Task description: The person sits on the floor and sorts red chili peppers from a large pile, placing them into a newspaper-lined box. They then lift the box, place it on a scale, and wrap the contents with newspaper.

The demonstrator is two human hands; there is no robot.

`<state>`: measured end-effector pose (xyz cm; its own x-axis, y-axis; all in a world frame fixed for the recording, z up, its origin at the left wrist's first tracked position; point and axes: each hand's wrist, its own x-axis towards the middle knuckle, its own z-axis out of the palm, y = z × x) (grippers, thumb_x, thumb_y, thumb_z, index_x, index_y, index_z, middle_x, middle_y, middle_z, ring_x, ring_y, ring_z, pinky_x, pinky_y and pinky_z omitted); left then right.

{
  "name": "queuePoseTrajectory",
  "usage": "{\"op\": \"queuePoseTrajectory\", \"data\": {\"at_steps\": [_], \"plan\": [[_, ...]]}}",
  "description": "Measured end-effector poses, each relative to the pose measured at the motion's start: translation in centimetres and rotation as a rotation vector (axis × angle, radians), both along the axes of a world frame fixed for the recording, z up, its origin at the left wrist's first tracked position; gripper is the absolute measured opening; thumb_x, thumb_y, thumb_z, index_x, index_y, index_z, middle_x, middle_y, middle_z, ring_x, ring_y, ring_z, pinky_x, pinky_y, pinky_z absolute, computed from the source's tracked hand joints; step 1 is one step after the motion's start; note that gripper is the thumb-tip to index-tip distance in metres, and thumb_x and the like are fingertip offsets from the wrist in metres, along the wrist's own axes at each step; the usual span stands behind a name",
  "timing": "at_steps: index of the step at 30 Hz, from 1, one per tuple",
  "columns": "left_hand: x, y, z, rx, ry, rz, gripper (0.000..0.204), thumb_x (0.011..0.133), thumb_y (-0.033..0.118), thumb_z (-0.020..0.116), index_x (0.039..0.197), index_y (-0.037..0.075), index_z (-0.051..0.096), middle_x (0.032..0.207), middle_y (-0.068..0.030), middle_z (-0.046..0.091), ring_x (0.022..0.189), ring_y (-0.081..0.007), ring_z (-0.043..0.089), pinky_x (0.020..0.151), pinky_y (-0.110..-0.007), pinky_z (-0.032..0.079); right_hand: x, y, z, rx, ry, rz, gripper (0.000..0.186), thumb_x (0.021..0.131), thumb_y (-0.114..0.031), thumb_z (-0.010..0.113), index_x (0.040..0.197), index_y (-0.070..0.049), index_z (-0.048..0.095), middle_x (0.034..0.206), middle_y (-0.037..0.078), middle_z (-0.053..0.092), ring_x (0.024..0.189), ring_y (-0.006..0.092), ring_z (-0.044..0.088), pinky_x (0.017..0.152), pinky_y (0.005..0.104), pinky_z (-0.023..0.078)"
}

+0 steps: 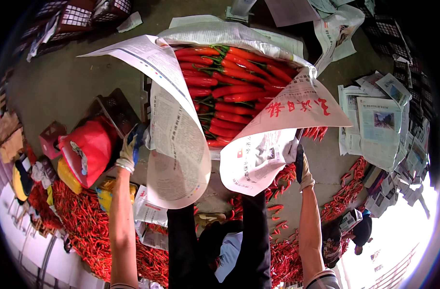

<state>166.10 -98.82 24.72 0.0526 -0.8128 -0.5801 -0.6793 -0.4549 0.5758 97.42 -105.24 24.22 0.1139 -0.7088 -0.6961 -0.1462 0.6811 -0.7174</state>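
In front of me is a dark crate (145, 98) lined with newspaper, its walls mostly hidden by the sheets. Long red chili peppers (232, 91) with green stems lie in it in rows. Large newspaper flaps (179, 130) hang over its near left side and right side (277, 130), curling at the ends. My left hand (128, 149), in a white and dark blue work glove, is closed at the crate's left side. On the right side, my gloved right hand (304, 168) grips the crate's edge, its fingers partly behind the paper.
Heaps of loose chilies (85, 226) cover the floor at lower left and right. A red bag (92, 151) lies left beside a dark crate (118, 113). Newspaper sheets (379, 125) spread at right. Another person (227, 250) is low between my legs; more crates (75, 17) stand far left.
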Motion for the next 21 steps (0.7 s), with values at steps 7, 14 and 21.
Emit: {"op": "queuePoseTrajectory", "data": {"at_steps": [7, 14, 21], "plan": [[-0.1, -2.6, 1.4, 0.235, 0.379, -0.022, 0.045, 0.096, 0.011, 0.044, 0.14, 0.008, 0.038, 0.139, -0.0133, 0.045, 0.124, -0.0245, 0.047, 0.105, -0.033, 0.038, -1.0, 2.6, 2.6, 0.385, -0.39, -0.514, 0.047, 0.099, -0.04, 0.046, 0.138, -0.014, 0.043, 0.084, -0.004, 0.061, 0.07, 0.0092, 0.056, 0.058, 0.0242, 0.046], [1.7, 1.2, 2.2, 0.345, 0.86, 0.632, 0.049, 0.094, 0.017, 0.051, 0.139, 0.003, 0.038, 0.133, -0.009, 0.051, 0.119, -0.0196, 0.05, 0.103, -0.033, 0.037, 4.0, -1.5, 7.4, 0.452, 0.01, 0.123, 0.025, 0.09, -0.016, 0.059, 0.113, -0.006, 0.056, 0.08, 0.002, 0.06, 0.059, 0.0094, 0.055, 0.049, 0.0245, 0.044], [-4.7, -1.1, 13.2, 0.435, 0.819, 0.696, 0.048, 0.091, 0.016, 0.056, 0.135, 0.003, 0.044, 0.127, -0.0065, 0.055, 0.113, -0.0186, 0.054, 0.098, -0.032, 0.041, 1.3, 1.7, 10.7, 0.532, -0.163, -0.051, 0.033, 0.094, -0.019, 0.055, 0.123, -0.003, 0.054, 0.109, 0.009, 0.064, 0.091, 0.0169, 0.063, 0.079, 0.0309, 0.051]]}}
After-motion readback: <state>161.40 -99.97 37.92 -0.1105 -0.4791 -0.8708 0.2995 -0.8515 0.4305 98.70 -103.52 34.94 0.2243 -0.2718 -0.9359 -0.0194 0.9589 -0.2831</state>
